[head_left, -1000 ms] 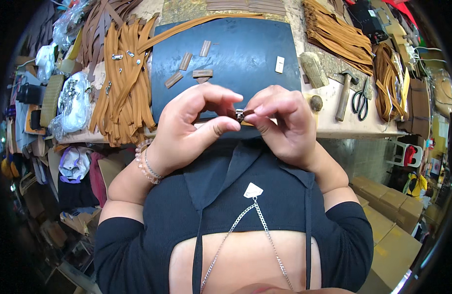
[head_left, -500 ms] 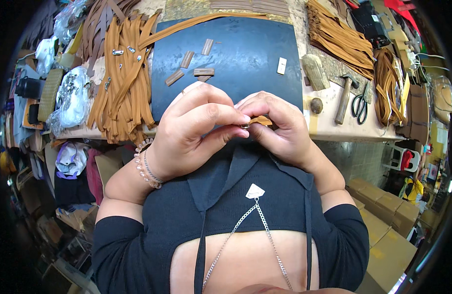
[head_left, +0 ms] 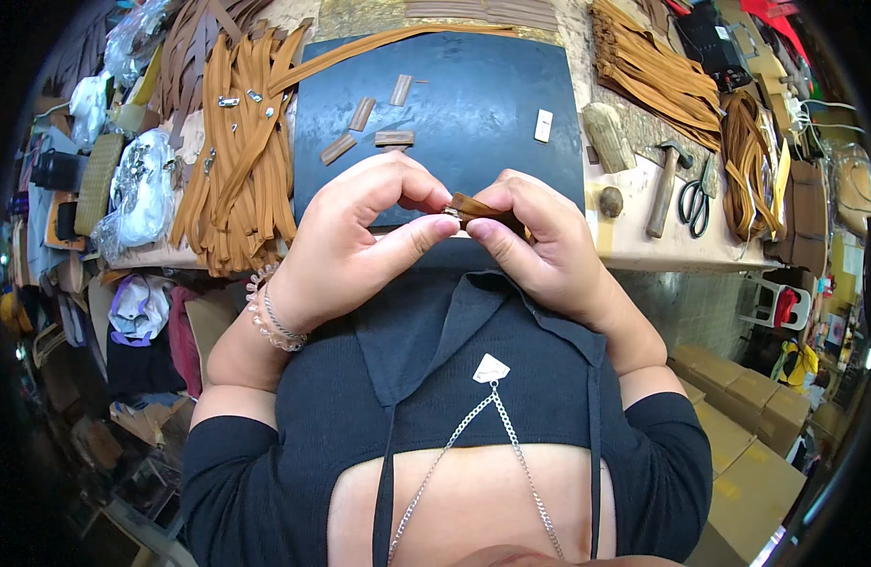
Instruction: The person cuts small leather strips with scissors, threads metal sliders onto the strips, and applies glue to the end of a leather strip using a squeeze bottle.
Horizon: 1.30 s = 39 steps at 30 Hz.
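Close to my body, just in front of the near edge of the black mat (head_left: 492, 104), both hands meet. A short brown zipper tape piece (head_left: 471, 205) is pinched between thumb and forefinger of my right hand (head_left: 554, 248). At its left end sits a small shiny metal part (head_left: 452, 213), perhaps a zipper slider, gripped by the thumb and forefinger of my left hand (head_left: 346, 241). My fingers partly hide both. Several short brown strips (head_left: 395, 139) lie on the mat beyond my left hand, and a small pale rectangular piece (head_left: 543, 127) lies toward its right side.
Long tan zipper tapes (head_left: 237, 161) are heaped left of the mat, with several metal sliders on them. Another bundle (head_left: 653, 76) lies at the far right. A wooden block (head_left: 607, 140), hammer (head_left: 664, 189) and black scissors (head_left: 694, 203) rest right of the mat. Cardboard boxes (head_left: 738, 397) stand lower right.
The zipper piece has tilted upward, so more of it shows between my hands. My left fingers have shifted slightly left and spread a little, exposing the metal part.
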Tool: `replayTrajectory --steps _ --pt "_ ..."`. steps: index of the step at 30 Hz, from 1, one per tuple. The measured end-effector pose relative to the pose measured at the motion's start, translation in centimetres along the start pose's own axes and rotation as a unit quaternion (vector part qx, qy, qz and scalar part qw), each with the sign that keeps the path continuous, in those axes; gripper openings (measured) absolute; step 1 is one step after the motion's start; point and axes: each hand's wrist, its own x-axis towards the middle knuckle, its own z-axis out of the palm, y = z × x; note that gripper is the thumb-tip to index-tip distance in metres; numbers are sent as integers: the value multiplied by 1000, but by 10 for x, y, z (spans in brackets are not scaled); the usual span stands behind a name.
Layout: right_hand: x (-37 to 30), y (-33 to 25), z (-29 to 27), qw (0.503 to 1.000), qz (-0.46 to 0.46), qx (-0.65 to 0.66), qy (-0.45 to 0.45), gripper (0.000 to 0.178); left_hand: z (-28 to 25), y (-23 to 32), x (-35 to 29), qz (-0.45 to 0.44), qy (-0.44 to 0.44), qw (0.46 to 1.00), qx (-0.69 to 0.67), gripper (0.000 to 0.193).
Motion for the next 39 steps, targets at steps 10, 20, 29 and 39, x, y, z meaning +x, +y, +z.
replayTrajectory --steps 10,20,29,39 --pt "1 0 -5 999 -18 -25 -28 11 0 3 0 -228 -42 928 -291 20" --pt "5 10 6 999 -12 31 30 20 18 -33 -2 -158 -65 899 -403 58" --pt "0 35 4 969 74 204 117 14 46 -45 13 -131 -104 883 -439 28" --pt "1 138 -39 975 100 -101 170 20 -67 35 -17 -175 46 983 -23 30"
